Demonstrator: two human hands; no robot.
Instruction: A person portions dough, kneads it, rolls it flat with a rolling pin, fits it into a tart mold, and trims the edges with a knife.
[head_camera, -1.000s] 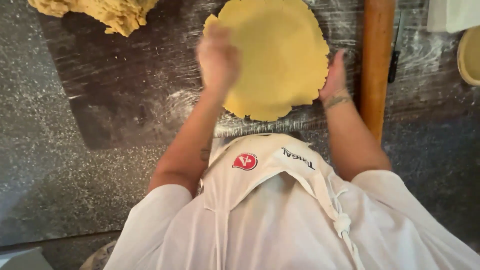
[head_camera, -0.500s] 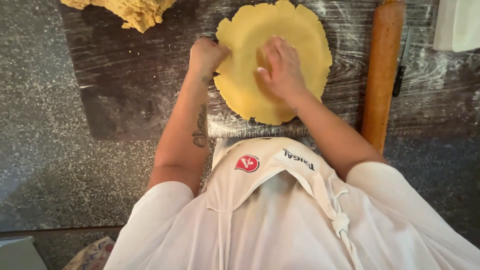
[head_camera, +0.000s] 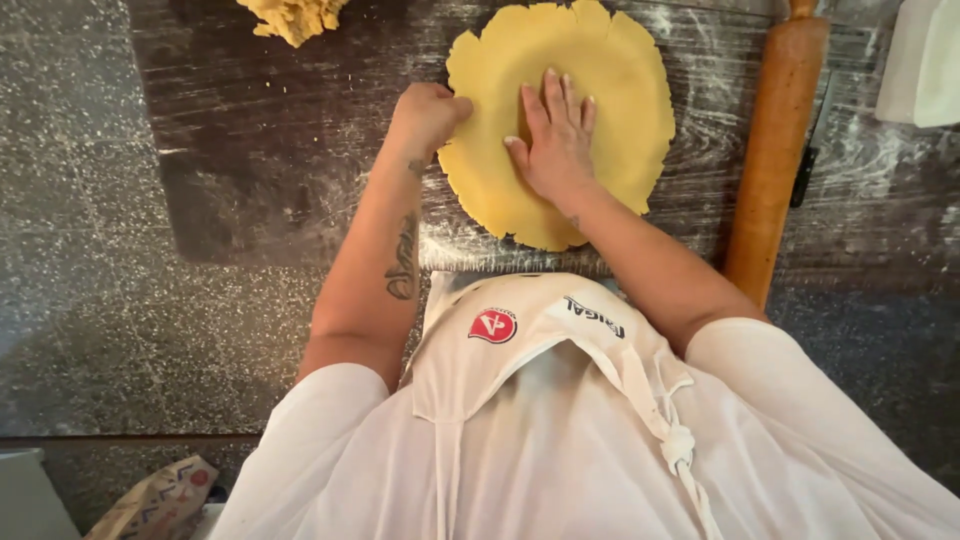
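Both hands work the dough (head_camera: 600, 80): right hand (head_camera: 555, 140) lies flat and open on it to steady it, left hand (head_camera: 425, 115) curls against its edge.

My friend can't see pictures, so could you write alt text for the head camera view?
A person's right hand lies flat on a thin round sheet of yellow dough on a dark floured wooden board, while the left hand touches its edge. A long wooden rolling pin lies to the right.
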